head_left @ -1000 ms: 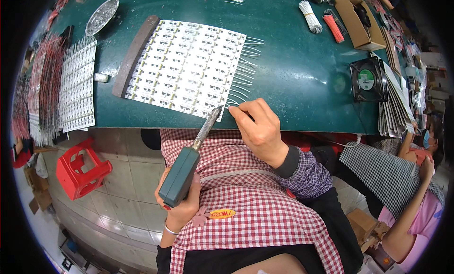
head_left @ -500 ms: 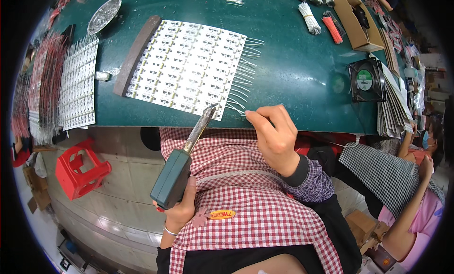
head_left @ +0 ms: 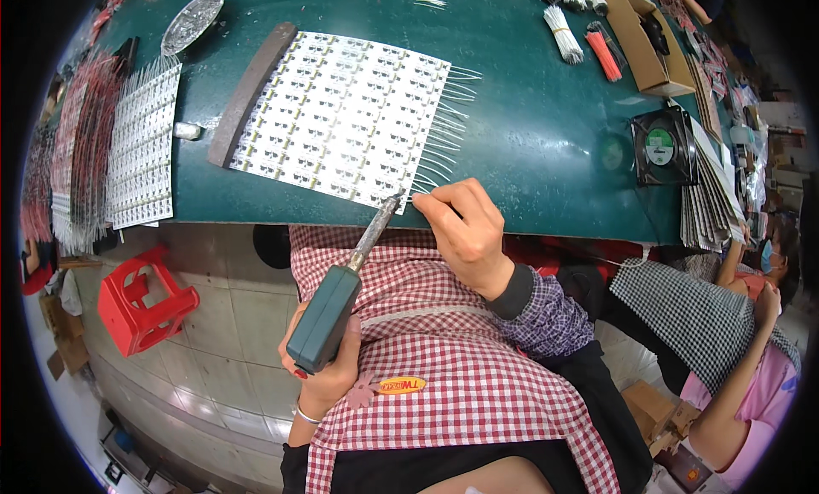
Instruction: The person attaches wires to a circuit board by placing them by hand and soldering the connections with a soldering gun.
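My left hand (head_left: 334, 366) is wrapped round the dark green handle of a soldering iron (head_left: 328, 310). The iron's dark tip touches or hovers just over the near right corner of a white circuit board panel (head_left: 345, 110), printed with rows of small black parts. Thin white wires (head_left: 444, 136) stick out along the panel's right edge. At that same corner my right hand (head_left: 467, 238) pinches a white wire between thumb and forefinger, its end close to the iron's tip. A dark brown bar (head_left: 252, 97) lies along the panel's left edge.
A metal dish (head_left: 193, 23) and wired panels (head_left: 141, 148) sit at the left. On the right are a fan (head_left: 663, 146), an open carton (head_left: 650, 46), and white (head_left: 563, 35) and red wire bundles (head_left: 604, 56). A red stool (head_left: 147, 302) stands on the floor; a co-worker (head_left: 751, 383) sits at right.
My right hand has moved left with the wire to the panel's corner. The soldering iron has shifted slightly right, its tip now close beside the wire.
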`<state>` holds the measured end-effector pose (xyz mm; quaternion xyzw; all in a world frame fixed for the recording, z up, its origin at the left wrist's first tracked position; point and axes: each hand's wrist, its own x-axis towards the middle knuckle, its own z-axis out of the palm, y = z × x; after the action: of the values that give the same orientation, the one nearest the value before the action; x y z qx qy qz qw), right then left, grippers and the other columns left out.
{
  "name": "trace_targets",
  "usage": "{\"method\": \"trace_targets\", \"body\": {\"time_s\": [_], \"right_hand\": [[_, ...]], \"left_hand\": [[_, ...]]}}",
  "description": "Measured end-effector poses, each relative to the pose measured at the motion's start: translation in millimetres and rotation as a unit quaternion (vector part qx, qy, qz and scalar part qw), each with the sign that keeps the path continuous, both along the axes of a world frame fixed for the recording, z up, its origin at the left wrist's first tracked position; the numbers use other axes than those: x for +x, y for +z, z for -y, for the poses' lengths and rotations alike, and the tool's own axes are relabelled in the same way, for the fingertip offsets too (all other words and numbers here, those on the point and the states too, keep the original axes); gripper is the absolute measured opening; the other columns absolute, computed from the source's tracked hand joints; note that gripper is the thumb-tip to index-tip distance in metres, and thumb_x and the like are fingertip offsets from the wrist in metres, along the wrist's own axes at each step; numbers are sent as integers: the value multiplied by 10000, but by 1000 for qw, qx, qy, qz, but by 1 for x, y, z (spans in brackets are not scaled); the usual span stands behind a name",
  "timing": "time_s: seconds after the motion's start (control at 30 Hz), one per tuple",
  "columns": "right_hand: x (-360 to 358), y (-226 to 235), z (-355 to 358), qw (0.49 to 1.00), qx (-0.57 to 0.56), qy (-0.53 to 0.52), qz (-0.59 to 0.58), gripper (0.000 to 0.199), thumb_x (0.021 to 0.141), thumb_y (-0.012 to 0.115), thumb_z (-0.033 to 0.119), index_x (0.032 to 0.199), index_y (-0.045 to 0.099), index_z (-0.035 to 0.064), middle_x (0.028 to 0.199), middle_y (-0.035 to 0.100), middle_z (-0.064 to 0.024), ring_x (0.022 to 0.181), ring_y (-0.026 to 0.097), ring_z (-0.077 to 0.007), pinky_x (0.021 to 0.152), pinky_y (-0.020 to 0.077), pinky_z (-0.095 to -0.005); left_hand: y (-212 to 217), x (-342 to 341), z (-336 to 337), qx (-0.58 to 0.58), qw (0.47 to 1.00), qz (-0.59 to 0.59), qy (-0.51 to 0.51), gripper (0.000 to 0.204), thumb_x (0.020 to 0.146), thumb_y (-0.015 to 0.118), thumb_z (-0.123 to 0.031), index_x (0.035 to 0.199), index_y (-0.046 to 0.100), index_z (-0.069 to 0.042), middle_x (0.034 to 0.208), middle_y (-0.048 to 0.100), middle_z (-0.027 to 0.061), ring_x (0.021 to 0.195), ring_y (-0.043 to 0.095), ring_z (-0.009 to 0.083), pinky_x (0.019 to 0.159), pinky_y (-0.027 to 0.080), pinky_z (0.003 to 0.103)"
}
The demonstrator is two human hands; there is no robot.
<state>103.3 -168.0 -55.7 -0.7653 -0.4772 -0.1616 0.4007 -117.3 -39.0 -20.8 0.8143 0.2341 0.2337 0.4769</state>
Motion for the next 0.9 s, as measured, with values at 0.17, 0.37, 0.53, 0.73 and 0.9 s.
{"method": "trace_targets", "body": {"time_s": [0.17, 0.37, 0.53, 0.73, 0.9], "right_hand": [[-1, 0, -1, 1000, -7, -7, 4, 287, 673, 677, -67, 949, 661, 10, 847, 612, -79, 742, 579, -250, 620, 497, -342], [-1, 1, -1, 1000, -23, -5, 10, 273, 676, 669, -37, 945, 661, 5, 854, 612, -78, 745, 579, -247, 631, 500, -346], [-1, 2, -1, 1000, -15, -8, 7, 345, 655, 721, -100, 981, 683, 9, 828, 613, -84, 715, 582, -246, 578, 487, -333], [-3, 2, -2, 1000, -16, -13, 8, 345, 652, 718, -103, 978, 684, 5, 835, 615, -88, 725, 586, -249, 585, 490, -335], [-4, 4, -3, 1000, -14, -22, 4, 325, 657, 724, -99, 962, 693, 7, 835, 615, -90, 733, 587, -249, 587, 489, -336]], "left_hand": [[10, 13, 3, -21, 1000, -2, 18, 169, 737, 736, 49, 895, 677, 54, 821, 653, 140, 681, 634, 250, 613, 500, 318], [10, 13, 4, -27, 999, -3, 23, 154, 734, 726, 58, 877, 667, 55, 814, 643, 130, 671, 627, 241, 600, 494, 310], [-1, -2, 4, -23, 999, -19, 23, 266, 789, 799, -6, 1018, 678, 55, 893, 693, 74, 752, 639, 145, 660, 507, 274], [-10, -20, 5, -54, 997, -24, 49, 271, 778, 749, 9, 1024, 664, 84, 957, 685, 164, 790, 678, 231, 692, 544, 326], [-5, -11, 5, -13, 999, -4, 34, 269, 760, 747, 27, 1011, 671, 85, 952, 688, 181, 790, 688, 258, 698, 548, 331]]}}
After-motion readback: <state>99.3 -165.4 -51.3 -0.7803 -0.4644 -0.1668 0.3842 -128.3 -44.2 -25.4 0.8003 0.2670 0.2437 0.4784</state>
